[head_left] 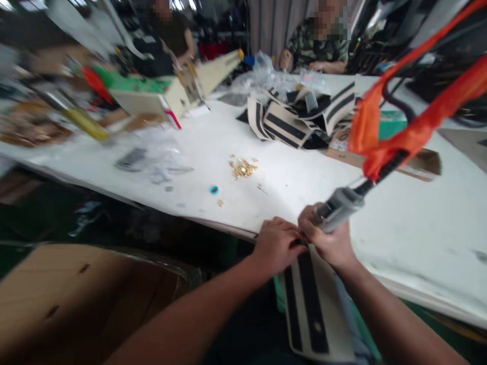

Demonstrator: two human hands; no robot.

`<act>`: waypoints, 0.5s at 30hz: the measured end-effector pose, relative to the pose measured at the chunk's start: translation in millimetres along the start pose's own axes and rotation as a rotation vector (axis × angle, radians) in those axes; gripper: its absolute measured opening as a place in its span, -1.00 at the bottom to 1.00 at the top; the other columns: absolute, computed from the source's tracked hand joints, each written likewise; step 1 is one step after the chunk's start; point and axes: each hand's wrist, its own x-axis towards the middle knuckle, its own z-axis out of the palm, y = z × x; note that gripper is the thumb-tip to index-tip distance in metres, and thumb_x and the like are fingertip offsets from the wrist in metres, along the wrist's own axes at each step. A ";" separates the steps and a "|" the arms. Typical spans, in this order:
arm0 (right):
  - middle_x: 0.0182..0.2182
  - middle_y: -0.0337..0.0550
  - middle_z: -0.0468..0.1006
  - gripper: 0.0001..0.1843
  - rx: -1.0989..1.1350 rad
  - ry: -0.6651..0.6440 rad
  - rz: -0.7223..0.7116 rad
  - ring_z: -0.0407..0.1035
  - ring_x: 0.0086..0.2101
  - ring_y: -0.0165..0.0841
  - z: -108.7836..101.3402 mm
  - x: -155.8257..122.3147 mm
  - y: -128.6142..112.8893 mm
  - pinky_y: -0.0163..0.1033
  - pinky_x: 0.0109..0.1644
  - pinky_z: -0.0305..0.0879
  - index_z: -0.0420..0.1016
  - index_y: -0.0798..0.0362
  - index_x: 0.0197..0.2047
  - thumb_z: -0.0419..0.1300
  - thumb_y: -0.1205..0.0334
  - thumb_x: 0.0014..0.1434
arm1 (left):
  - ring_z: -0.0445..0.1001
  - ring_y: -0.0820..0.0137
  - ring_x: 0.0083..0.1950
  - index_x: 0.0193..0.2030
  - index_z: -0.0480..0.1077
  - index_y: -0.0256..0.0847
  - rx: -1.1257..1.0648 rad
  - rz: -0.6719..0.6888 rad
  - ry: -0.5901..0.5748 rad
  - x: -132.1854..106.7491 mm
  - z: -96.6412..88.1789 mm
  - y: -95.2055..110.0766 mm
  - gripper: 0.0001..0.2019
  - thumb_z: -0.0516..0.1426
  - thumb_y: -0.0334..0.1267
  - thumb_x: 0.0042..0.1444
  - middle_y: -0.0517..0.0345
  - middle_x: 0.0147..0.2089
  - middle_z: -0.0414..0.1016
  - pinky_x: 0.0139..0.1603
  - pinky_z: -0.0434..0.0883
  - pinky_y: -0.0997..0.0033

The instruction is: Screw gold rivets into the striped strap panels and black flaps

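My right hand (331,241) is closed around a grey power tool (340,208), which has orange strapping (399,137) and a black cord rising to the upper right. The tool's working end is hidden by my hands. With fingers curled together, my left hand (277,243) pinches the far end of a beige panel with black stripes (319,304). That panel lies lengthwise toward me below the table edge, with a small brass-coloured spot on one stripe. Both hands nearly touch. A pile of small brass-coloured pieces (243,168) lies on the table beyond them.
Several similar striped panels (287,124) are heaped farther back on the white table (213,137). A cardboard box (422,165) stands at right, crumpled plastic (155,152) at left. A large carton (91,299) sits lower left. Two people are across the table.
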 end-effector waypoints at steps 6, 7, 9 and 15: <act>-0.59 -0.14 0.57 -0.62 -0.078 0.025 0.191 0.50 -0.56 -0.12 2.4 -5.6 18.1 -0.18 -0.55 0.50 0.64 -0.06 -0.54 0.47 -0.20 -0.14 | 0.59 0.06 0.14 0.19 0.54 0.17 0.060 -0.013 -0.066 -14.9 16.7 -16.6 -0.50 0.23 0.27 0.19 0.12 0.11 0.70 0.05 0.48 -0.03; -0.58 -0.10 0.60 -0.57 -0.058 -0.011 0.231 0.53 -0.54 -0.05 4.5 -5.2 22.4 -0.13 -0.55 0.53 0.68 -0.06 -0.53 0.48 -0.27 -0.21 | 0.59 0.05 0.17 0.24 0.50 0.27 0.069 -0.033 -0.054 -15.7 19.4 -21.1 -0.48 0.23 0.27 0.16 0.13 0.12 0.70 0.09 0.47 -0.04; -0.56 -0.06 0.63 -0.48 -0.041 -0.043 0.254 0.58 -0.50 0.04 7.2 -6.2 26.3 -0.08 -0.52 0.56 0.72 -0.07 -0.52 0.46 -0.38 -0.23 | 0.58 0.04 0.21 0.23 0.49 0.38 0.054 -0.056 -0.063 -16.8 23.9 -25.0 -0.44 0.25 0.32 0.08 0.18 0.14 0.70 0.13 0.46 -0.07; -0.65 0.03 0.55 -0.40 -0.114 0.072 0.208 0.53 -0.59 0.05 -8.8 -9.2 17.2 0.02 -0.52 0.51 0.57 -0.11 -0.69 0.34 -0.43 0.02 | 0.60 0.04 0.22 0.10 0.59 0.44 -0.050 -0.116 -0.030 -16.6 29.6 -17.2 -0.43 0.30 0.38 -0.08 0.21 0.09 0.73 0.22 0.42 -0.11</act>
